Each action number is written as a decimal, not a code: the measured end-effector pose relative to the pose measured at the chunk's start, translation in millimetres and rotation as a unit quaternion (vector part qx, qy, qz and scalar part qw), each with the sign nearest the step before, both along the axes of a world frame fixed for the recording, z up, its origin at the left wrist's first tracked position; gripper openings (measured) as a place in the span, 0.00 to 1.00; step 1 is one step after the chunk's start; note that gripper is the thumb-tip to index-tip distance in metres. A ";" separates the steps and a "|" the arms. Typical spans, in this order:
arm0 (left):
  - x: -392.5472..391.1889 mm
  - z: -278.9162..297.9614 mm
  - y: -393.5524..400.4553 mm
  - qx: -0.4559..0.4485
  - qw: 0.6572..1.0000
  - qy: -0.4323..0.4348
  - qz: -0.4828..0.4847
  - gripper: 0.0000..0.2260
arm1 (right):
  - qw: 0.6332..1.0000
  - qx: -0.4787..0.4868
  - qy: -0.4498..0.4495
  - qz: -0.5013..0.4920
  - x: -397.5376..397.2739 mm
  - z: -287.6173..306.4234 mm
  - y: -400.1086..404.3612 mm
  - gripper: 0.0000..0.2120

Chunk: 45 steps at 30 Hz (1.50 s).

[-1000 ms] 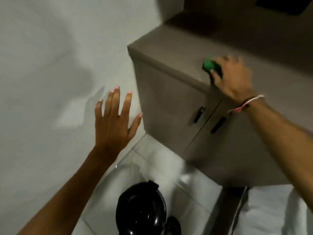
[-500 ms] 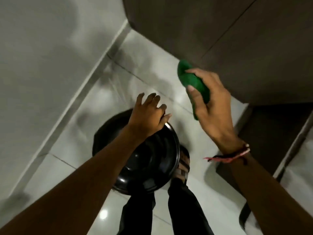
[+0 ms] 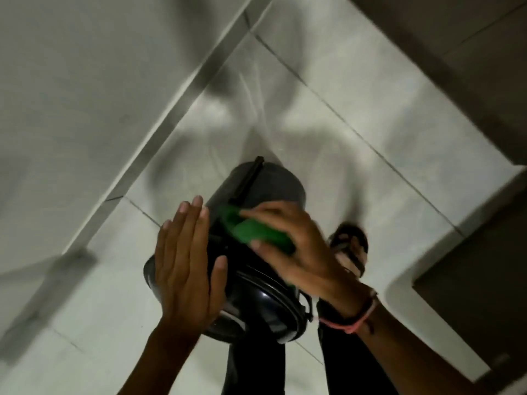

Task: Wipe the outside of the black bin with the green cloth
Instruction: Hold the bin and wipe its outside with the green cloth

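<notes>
Right hand (image 3: 296,252) gripping bunched green cloth (image 3: 256,233) against tilted round black plastic bin (image 3: 265,192) on pale tiled floor (image 3: 356,132), flat open left hand (image 3: 185,263) bracing lid side; best wiped with firm overlapping strokes.

Pale glossy tiled floor (image 3: 356,115) with thin dark grout lines; the round black plastic bin (image 3: 273,186) stands on it, a sandalled foot (image 3: 350,249) just right of the bin.
</notes>
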<state>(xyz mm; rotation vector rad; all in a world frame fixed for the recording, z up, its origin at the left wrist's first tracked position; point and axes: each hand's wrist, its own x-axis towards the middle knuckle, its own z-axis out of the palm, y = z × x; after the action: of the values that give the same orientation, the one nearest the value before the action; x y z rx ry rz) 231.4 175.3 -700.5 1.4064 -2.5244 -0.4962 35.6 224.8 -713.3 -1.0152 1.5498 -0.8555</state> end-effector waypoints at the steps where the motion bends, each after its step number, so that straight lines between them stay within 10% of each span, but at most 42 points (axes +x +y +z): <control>1: 7.6 -4.2 3.5 -0.013 1.000 -0.002 0.000 0.25 | 0.996 -0.018 0.061 0.055 15.0 -12.7 -6.2 0.20; 5: 34.6 -16.4 21.6 -0.037 0.999 -0.006 0.002 0.26 | 0.985 0.074 0.152 0.034 14.6 -94.0 -56.1 0.18; 8: 34.1 -22.0 26.1 -0.060 0.998 -0.003 0.015 0.26 | 0.982 0.178 0.060 -0.030 -5.5 -126.7 -93.1 0.18; 15: 48.1 -21.2 45.8 -0.077 0.996 0.007 0.033 0.27 | 0.966 -0.078 0.056 0.241 56.3 -58.4 -29.6 0.18; 20: 50.8 -26.3 39.8 -0.066 0.997 0.025 0.036 0.27 | 0.979 0.181 0.090 0.019 9.5 -142.9 -114.9 0.17; 27: 72.7 -27.0 26.9 -0.011 0.987 0.084 0.139 0.26 | 0.977 -0.120 0.022 0.173 84.9 -43.7 -5.0 0.18; 30: 76.7 -28.9 42.7 -0.005 0.976 0.110 0.186 0.24 | 0.999 0.014 0.051 0.001 59.2 -80.9 2.9 0.19; 32: 71.9 -31.2 45.0 -0.003 0.964 0.127 0.233 0.24 | 0.956 0.225 0.000 -0.188 40.6 -117.7 -2.9 0.22; 34: 66.3 -29.5 45.7 -0.013 0.956 0.123 0.266 0.23 | 0.838 0.397 -0.181 -0.328 38.8 -141.6 8.6 0.27; 37: 62.0 -24.7 48.2 -0.013 0.955 0.099 0.278 0.22 | 0.730 0.448 -0.353 -0.376 50.8 -150.8 45.3 0.26; 41: 49.7 -15.0 49.5 0.003 0.948 0.035 0.316 0.20 | 0.797 0.360 -0.299 -0.381 37.4 -135.9 38.1 0.20; 45: 46.0 -14.8 45.6 0.015 0.950 0.023 0.310 0.24 | 0.939 0.171 -0.187 -0.233 25.1 -95.8 15.8 0.22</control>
<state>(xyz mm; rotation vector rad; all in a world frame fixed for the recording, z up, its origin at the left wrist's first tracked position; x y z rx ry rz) 277.4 220.9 -715.3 2.0416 -1.8838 -0.4317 60.7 240.6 -809.1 -0.2104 1.5517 -0.9859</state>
